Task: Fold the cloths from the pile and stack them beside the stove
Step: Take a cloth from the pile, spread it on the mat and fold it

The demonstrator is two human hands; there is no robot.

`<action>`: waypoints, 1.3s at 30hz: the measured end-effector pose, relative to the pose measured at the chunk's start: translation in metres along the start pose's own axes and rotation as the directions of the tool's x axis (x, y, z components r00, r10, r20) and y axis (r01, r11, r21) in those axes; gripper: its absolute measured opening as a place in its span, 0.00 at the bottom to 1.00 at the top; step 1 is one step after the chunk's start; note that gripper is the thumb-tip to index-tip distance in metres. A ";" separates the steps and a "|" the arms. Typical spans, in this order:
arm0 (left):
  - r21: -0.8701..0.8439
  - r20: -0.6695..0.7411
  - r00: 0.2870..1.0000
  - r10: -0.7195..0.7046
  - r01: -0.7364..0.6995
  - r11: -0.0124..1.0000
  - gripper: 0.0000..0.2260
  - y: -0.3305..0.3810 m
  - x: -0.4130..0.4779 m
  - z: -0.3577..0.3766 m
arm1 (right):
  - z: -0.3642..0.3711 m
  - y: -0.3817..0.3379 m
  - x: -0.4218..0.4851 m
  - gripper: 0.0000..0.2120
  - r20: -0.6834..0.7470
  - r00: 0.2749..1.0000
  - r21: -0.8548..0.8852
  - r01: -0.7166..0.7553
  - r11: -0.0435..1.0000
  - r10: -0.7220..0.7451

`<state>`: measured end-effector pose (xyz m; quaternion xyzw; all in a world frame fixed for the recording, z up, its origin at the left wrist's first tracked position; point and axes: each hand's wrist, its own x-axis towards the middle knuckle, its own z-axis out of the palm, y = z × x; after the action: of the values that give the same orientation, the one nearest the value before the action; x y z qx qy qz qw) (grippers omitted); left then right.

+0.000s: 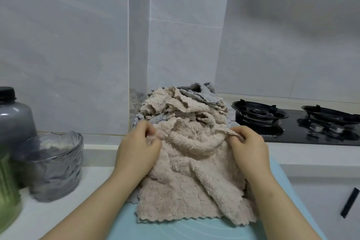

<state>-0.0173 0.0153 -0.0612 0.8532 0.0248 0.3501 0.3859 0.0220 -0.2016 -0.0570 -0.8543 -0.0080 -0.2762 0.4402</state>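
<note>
Both of my hands hold the same beige cloth (pixel 187 191) by its far edge; my left hand (pixel 139 148) pinches the left corner with curled fingers, and my right hand (pixel 247 146) pinches the right corner between the thumb and the bent fingers. Between the two hands the edge hangs loose in a soft curve; the rest of the cloth lies wrinkled toward me, with its near zigzag edge flat on a light blue mat (pixel 175 228).

Just behind my hands stands the pile (pixel 183 105) of unfolded cloths; it is mostly beige on top, and some grey cloths (pixel 202 93) show at its far side and at its left foot; the cloth I hold touches the near side of this pile. The pile is against the tiled wall (pixel 78 45), where the wall makes a corner.

To the right of the pile is the black stove (pixel 292 124) with two burners; the pile is just beside its left burner. I see no folded stack beside it.

On the white counter (pixel 58 210) at the left stands a glass bowl (pixel 56 165); behind it is a grey jar (pixel 13 117) with a black lid, and nearer to me a green container (pixel 7 191) is cut by the picture's edge. At the near right there is a black handle (pixel 350 202) on a white front.
</note>
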 end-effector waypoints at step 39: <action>0.034 0.554 0.820 0.148 -0.200 0.979 0.13 -0.039 -0.047 -0.030 | -0.002 -0.039 -0.080 0.10 0.590 0.692 -0.176 0.612 0.771 -0.415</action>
<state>-0.0630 0.0471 -0.1007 0.9327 -0.1489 0.1235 0.3043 -0.0571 -0.1606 -0.0651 -0.9228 -0.3189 -0.1455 0.1599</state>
